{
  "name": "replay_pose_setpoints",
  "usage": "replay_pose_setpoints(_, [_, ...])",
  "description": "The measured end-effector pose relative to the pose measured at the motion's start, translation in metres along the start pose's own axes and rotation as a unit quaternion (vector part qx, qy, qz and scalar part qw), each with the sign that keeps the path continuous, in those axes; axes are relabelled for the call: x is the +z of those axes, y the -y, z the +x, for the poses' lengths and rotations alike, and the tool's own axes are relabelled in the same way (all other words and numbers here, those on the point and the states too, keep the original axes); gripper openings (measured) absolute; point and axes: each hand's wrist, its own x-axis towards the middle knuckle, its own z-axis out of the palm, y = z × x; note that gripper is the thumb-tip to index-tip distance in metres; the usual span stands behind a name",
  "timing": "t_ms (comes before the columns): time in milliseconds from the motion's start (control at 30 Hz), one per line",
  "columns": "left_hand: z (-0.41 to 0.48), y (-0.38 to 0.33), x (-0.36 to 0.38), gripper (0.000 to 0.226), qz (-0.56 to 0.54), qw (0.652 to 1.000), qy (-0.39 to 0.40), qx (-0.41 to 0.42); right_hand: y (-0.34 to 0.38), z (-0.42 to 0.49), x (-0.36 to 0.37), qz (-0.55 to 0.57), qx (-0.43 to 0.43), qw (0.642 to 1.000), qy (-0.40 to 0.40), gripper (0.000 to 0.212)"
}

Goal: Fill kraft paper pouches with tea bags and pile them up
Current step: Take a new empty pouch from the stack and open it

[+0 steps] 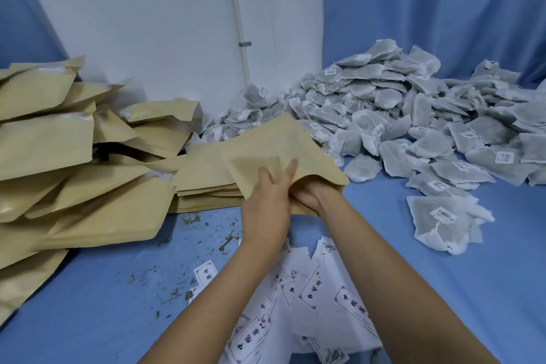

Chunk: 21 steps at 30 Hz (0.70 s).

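I hold a kraft paper pouch (266, 145) up over the middle of the blue table. My left hand (266, 204) grips its near edge, thumb and fingers spread on the top face. The fingers of my right hand (310, 196) reach into the pouch's mouth and are hidden by the paper, so what they hold cannot be seen. A flat stack of empty pouches (204, 183) lies just behind and left of my hands. A big heap of grey-white tea bags (413, 115) fills the right back. Stuffed pouches (59, 156) are piled at the left.
White printed labels (310, 304) lie scattered under my forearms. Loose tea crumbs (192, 221) dot the blue table cover (103, 289). One stray tea bag (443, 221) lies at the right. A white wall with a pipe (236, 9) and blue curtains close the back.
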Motion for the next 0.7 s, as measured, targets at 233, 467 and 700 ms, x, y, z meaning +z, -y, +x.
replay_pose_setpoints(233, [0.047, -0.02, -0.004, 0.058, -0.089, 0.994, 0.052, -0.045, 0.002, -0.026, -0.004, -0.057, -0.273, 0.957, -0.078, 0.021])
replay_pose_setpoints(467, [0.068, -0.07, 0.013, 0.061, -0.174, 0.98, 0.086, -0.035, -0.039, -0.067, -0.16, -0.463, 0.059, 0.731, -0.497, 0.08])
replay_pose_setpoints(700, [0.064, -0.099, 0.034, 0.033, -0.181, 0.981, 0.069, -0.031, -0.057, -0.07, -0.191, -0.392, -0.08, 0.816, -0.417, 0.028])
